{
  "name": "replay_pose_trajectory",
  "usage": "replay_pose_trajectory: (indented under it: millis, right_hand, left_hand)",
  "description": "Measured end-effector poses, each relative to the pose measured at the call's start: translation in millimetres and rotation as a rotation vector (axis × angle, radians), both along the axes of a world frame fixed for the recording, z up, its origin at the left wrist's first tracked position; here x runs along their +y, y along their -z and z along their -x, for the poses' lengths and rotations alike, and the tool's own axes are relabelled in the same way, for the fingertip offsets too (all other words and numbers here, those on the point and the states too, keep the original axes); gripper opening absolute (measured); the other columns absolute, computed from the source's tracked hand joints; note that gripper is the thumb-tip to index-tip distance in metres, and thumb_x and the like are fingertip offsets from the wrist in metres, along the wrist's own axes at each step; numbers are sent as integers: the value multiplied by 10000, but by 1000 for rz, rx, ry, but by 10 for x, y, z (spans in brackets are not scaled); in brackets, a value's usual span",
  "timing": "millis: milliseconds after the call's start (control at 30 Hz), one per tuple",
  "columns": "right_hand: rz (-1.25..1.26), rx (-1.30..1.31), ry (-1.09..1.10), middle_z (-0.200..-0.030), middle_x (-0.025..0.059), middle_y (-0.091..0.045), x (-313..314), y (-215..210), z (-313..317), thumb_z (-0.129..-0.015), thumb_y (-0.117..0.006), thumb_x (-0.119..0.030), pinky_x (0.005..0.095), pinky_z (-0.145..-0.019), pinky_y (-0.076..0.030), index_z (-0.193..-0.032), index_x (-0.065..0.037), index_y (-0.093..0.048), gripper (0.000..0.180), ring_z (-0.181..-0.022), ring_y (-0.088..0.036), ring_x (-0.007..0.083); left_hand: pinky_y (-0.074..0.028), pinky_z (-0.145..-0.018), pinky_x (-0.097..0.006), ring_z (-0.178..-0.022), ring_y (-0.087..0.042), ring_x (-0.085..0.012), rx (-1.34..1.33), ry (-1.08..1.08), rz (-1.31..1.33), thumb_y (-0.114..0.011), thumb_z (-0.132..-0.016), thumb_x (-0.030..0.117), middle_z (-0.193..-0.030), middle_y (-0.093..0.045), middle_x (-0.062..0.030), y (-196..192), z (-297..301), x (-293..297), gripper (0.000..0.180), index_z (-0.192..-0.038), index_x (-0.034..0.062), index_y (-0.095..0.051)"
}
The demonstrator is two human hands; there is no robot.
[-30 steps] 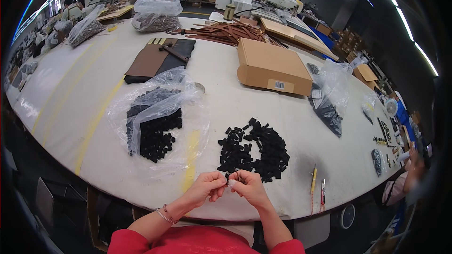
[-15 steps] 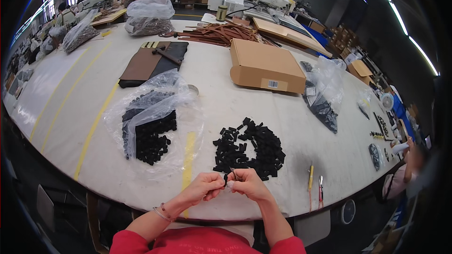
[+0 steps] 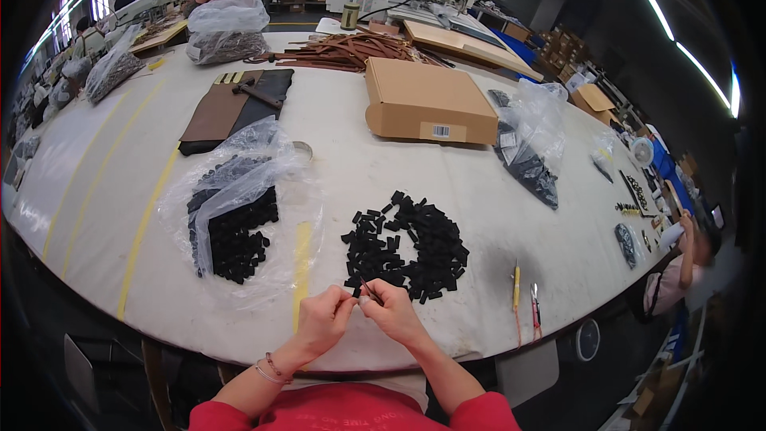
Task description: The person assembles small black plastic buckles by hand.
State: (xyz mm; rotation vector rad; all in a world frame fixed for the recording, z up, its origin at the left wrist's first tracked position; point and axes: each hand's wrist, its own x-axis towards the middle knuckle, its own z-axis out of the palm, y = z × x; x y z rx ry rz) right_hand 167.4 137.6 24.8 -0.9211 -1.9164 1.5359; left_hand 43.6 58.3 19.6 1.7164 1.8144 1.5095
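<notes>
At the table's near edge my two hands meet, fingertips nearly touching. My left hand [image 3: 323,318] is closed in a pinch on a small black piece [image 3: 356,293], mostly covered by the fingers. A thin dark pointed tool [image 3: 368,289] sticks up from the closed fingers of my right hand [image 3: 392,318]; its exact kind cannot be made out. Something white wraps the right thumb tip. Just beyond the hands lies a loose pile of short black pieces [image 3: 431,243]. More such pieces [image 3: 237,243] spill from a clear plastic bag [image 3: 263,148] on the left.
A yellow-handled pen-like tool [image 3: 516,287] and a red-handled tool [image 3: 535,309] lie to the right. Farther back are a cardboard box [image 3: 431,100], a brown and black flat piece [image 3: 231,112], brown strips [image 3: 351,52] and a bagged dark bundle [image 3: 531,152]. A person [image 3: 678,271] sits at the right.
The whole view has shifted, so table things appear farther left. My hands stay close together near the pile; the dark tool in the right hand now points up and left.
</notes>
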Motion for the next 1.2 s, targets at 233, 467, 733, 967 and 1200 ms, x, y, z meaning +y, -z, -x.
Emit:
replay_pose_trajectory:
  millis: [233, 467, 733, 967, 1200]
  right_hand:
    - [99, 27, 5, -607, 5, -485, -51, -1, -20, -744, -535, -87, 204, -488, -344, -803, 23, -532, 125, -555, -401, 45]
    - [6, 30, -28, -617, 19, -525, -84, -77, 16, -751, -536, -80, 206, -495, -370, -835, 32, -539, 140, -556, -437, 48]
    - [123, 59, -62, -613, -19, -518, -22, -124, -20, -755, -547, -60, 161, -451, -338, -809, -6, -559, 77, -530, -448, 16]
    - [17, 36, -40, -562, -18, -509, -33, -13, 43, -715, -547, -31, 170, -425, -336, -714, -13, -542, 19, -493, -451, 24]
    - [-917, -61, -6, -532, 62, -511, -128, -65, 121, -597, -579, -30, 278, -401, -410, -665, -46, -513, 96, -439, -529, 183]
  left_hand:
    - [-371, -417, -172, -479, -474, -35, -585, 86, 218, -575, -765, 16, -561, -525, -6, 15, -6, -37, 83, -727, -5, -505]
    - [-367, -408, -179, -466, -459, -44, -942, 151, 270, -541, -803, 59, -595, -521, -15, -34, 40, -81, 66, -772, 18, -500]
    - [-311, -368, -170, -416, -406, -55, -1377, 421, 309, -556, -810, 104, -584, -447, 16, 14, 68, -26, 115, -765, 57, -461]
    - [-310, -370, -170, -416, -414, -54, -1270, 383, 294, -554, -813, 125, -589, -482, 7, 46, 79, -84, 104, -774, 53, -489]
    - [-296, -354, -171, -384, -404, -61, -1383, 262, 443, -554, -807, 145, -567, -496, -12, -29, 132, -55, 113, -755, 50, -521]
